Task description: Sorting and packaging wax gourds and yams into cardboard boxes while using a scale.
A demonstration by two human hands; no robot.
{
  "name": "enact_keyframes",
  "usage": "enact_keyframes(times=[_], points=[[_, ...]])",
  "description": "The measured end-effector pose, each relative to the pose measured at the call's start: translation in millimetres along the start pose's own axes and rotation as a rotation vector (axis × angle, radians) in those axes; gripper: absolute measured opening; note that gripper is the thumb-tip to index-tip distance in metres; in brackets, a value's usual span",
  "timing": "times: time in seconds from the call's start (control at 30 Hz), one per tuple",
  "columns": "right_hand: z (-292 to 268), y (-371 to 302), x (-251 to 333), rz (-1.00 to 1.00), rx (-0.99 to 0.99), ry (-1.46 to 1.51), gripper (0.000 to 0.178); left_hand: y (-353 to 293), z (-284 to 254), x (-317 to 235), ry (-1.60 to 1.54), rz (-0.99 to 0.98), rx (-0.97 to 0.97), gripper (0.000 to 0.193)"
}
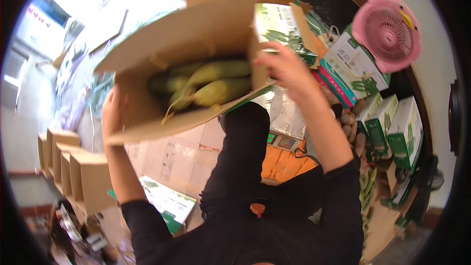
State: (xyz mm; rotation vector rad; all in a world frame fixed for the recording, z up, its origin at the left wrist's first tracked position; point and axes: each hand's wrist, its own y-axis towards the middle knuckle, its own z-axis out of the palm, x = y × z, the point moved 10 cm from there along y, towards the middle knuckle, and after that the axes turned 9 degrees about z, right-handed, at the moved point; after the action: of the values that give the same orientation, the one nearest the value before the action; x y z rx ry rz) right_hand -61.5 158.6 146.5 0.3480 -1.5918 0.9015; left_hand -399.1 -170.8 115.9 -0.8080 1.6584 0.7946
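An open cardboard box [201,23] is held up in front of me, tilted so that its inside faces me. Several long green-yellow melons or cucumbers [223,92] lie at its bottom; their exact kind I cannot tell. My left hand [113,110] grips the box's left wall, the thumb inside. At the right wall, my right hand [285,68] is closed over the edge, slightly blurred. Below the box, partly hidden, a scale [287,118] with a shiny metal plate and a lit green display stands by my knee.
Several open cardboard boxes [88,181] stand in a row at the left. A flat white-green carton [169,201] lies on the cardboard-covered floor. At the right are a pink fan [387,34], white-green cartons [405,130], brown tubers [348,122], long green vegetables [367,189] and orange cloth [284,162].
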Motion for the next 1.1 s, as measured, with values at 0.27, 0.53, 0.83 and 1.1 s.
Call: enact_keyframes(times=[0.27, 0.53, 0.83, 1.1], points=[[173, 58, -159, 0.154, 0.292, 0.31, 0.049, -103, -125, 66, 0.202, -0.121, -0.023, 0.037], [262, -26, -312, 0.711, 0.138, -0.123, 0.047, -234, -240, 195, 0.313, -0.445, 0.038, 0.023], [265, -53, -348, 0.791, 0.586, -0.587, 0.045, -242, -230, 251, 0.294, -0.649, 0.08, 0.026], [297, -48, -337, 0.495, 0.645, -0.664, 0.035, -237, -324, 278, 0.652, -0.629, 0.091, 0.02]])
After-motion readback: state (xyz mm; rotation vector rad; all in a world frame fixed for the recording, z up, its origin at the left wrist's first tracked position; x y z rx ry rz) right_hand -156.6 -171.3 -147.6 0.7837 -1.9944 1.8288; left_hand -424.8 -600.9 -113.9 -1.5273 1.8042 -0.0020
